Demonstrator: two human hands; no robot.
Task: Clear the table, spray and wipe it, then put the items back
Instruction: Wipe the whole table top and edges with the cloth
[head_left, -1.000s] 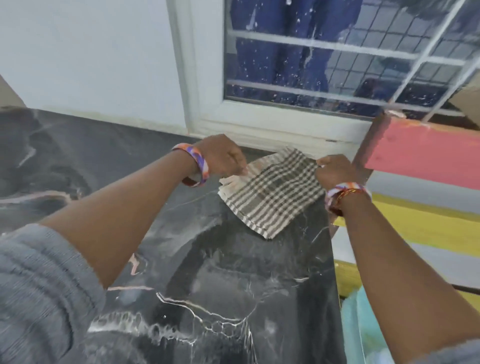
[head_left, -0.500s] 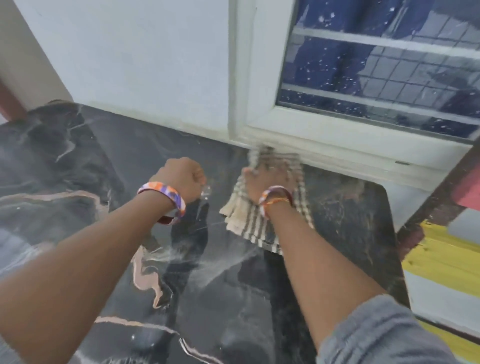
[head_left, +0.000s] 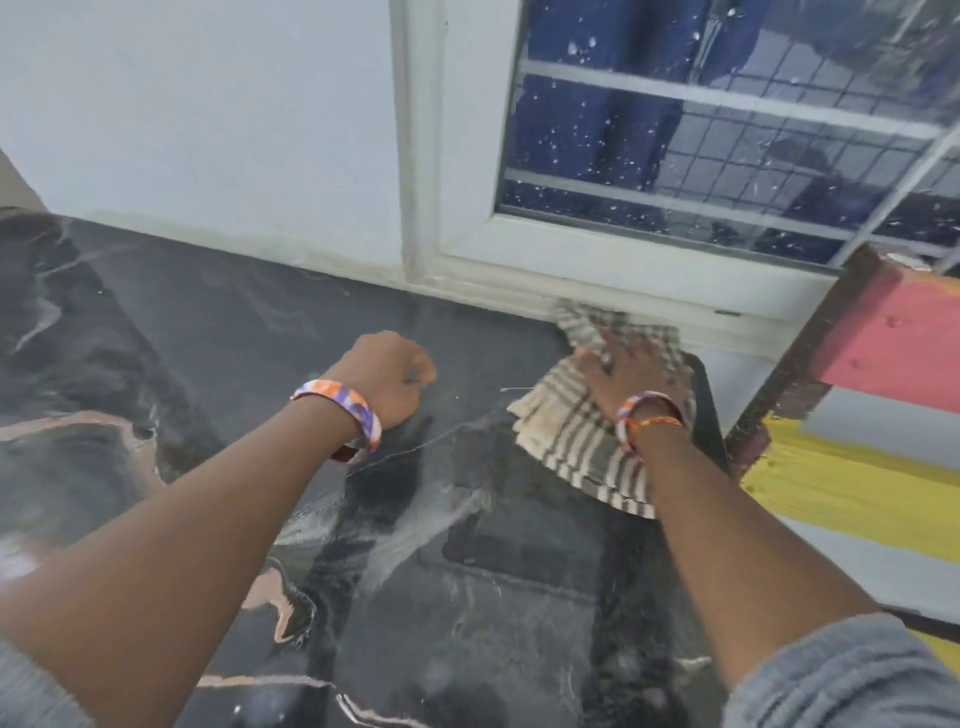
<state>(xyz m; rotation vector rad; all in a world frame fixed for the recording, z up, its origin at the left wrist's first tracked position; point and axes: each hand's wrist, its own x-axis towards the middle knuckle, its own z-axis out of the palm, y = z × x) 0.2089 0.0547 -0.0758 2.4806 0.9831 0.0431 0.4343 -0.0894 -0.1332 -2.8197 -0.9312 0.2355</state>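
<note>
A folded checked cloth (head_left: 576, 447), beige with dark stripes, lies on the far right corner of the black marble table (head_left: 311, 332), up against the window frame. My right hand (head_left: 631, 376) presses flat on the cloth with fingers spread. My left hand (head_left: 389, 376) rests on the tabletop to the left of the cloth, fingers curled into a loose fist with nothing in it. Wet streaks show on the marble between my arms.
A white wall and a white-framed window (head_left: 675, 156) with a grille stand right behind the table. A pink, yellow and white painted bench or rail (head_left: 893, 353) sits just past the table's right edge.
My left hand let go of the cloth and dropped to the table. My right hand went from pinching the cloth's edge to pressing flat on it, and pushed it toward the far right corner.
</note>
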